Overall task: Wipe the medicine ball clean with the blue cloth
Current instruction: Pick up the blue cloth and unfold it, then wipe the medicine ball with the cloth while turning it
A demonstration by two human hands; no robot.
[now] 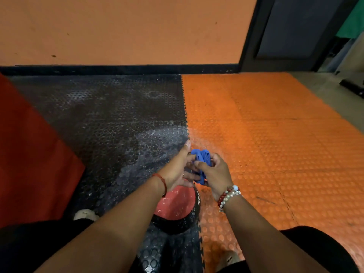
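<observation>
1. just above the medicine ball (173, 205), the right hand (214, 172) gripped the bunched blue cloth (201, 156), fingers curled round it.
2. the left hand (177, 170) touched it, fingers straight.
3. medicine ball looked scuffed white; wiping seemingly unstarted.

The medicine ball (173, 207) sits on the floor between the person's feet, on the left mat (110, 119) just beside its seam with the right mat (266, 134). Both hands are above the ball's far side. The cloth (201, 156) is bunched between them: the right hand (214, 174) grips it and the left hand (177, 170) touches it from the left. A slanted pad (25, 144) lies left of the mats. The wall (118, 30) stands behind them, with a door frame (256, 36) at its right end.
</observation>
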